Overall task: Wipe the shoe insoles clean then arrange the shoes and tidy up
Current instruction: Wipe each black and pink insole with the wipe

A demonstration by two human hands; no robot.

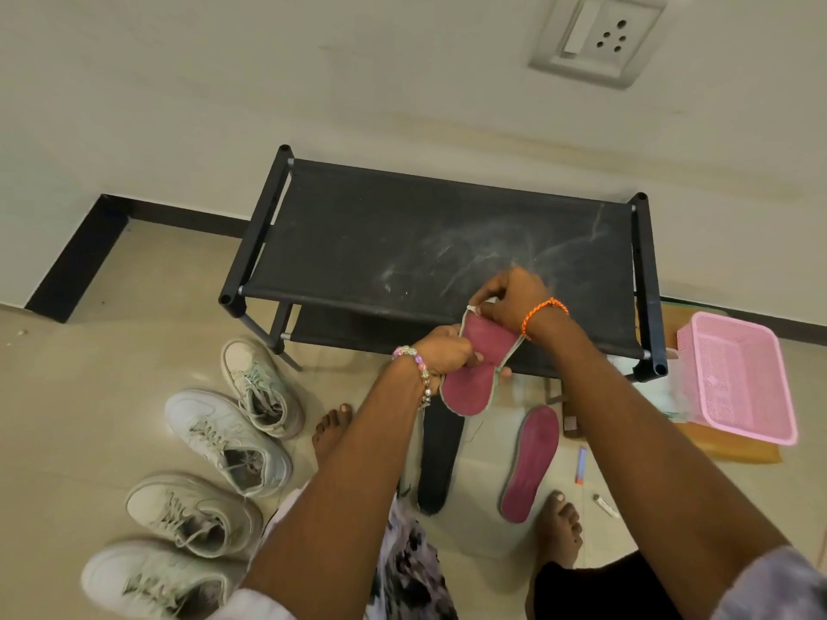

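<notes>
A maroon insole (pixel 470 373) with a grey-green edge is held up in front of the black shoe rack (pixel 429 243). My left hand (pixel 443 355) grips its middle from the left. My right hand (pixel 510 302) pinches a small white wipe (pixel 475 307) against the insole's far tip. A second maroon insole (pixel 530 463) lies on the floor to the right. A black insole (pixel 438 458) lies on the floor below my hands. Several white sneakers (pixel 228 440) stand in a column on the floor at the left.
A pink plastic basket (pixel 738 378) sits on a wooden board at the right, next to a pack of wipes (pixel 662 396). Small items (pixel 581 465) lie on the tiles near my right foot (pixel 559 525). My left foot (pixel 331 431) is beside the sneakers. The rack top is dusty.
</notes>
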